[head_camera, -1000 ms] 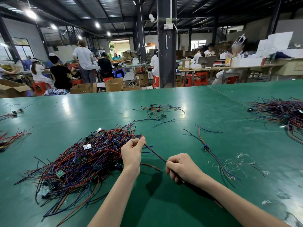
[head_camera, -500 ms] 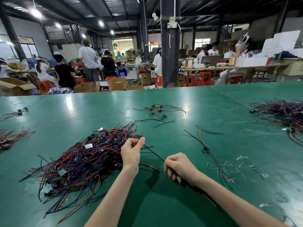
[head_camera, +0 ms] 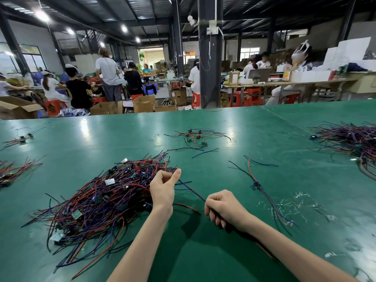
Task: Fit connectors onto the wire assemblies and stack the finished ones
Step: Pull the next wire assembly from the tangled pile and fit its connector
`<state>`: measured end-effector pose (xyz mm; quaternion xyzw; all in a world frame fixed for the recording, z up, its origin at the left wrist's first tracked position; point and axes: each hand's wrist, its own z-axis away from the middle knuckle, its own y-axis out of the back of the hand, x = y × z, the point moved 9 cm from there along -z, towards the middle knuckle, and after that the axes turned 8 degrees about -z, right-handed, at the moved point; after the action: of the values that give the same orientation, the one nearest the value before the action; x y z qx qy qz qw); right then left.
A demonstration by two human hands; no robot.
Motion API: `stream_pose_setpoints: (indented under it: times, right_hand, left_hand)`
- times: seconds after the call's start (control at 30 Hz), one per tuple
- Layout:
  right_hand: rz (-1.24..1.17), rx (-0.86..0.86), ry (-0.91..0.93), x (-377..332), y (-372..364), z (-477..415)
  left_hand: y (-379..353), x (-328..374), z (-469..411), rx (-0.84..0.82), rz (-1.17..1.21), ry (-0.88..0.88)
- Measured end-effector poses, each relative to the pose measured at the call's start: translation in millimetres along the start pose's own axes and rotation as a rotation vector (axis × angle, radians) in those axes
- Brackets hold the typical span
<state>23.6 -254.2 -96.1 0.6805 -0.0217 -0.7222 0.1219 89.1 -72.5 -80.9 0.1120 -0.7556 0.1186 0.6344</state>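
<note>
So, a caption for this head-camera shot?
Left hand and right hand hold one dark wire taut beside a tangled wire pile on a green table.

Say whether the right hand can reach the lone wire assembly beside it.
Probably yes: only table separates the right hand from the lone wire assembly, though it grips a dark wire it must release first.

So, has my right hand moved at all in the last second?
No: the right hand, gripping the wire, stays just left of the loose assembly.
</note>
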Motion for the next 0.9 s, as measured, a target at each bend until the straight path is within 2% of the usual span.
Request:
stream_pose_setpoints:
  times: [0.4, 0.57, 0.9]
  right_hand:
    - [-0.019, 0.016, 0.007, -2.1, 0.2, 5.3]
    - [-0.030, 0.012, 0.014, -3.8, 0.9, 9.0]
    - [-0.109, -0.075, -0.011, -3.5, -8.8, 10.0]
  left_hand:
    - [1.5, -4.3, 2.7, 0.023, 0.072, 0.050]
    - [-4.9, -3.0, 5.3, -0.041, 0.073, 0.048]
    - [-6.4, -1.6, 8.2, -0.077, 0.133, 0.090]
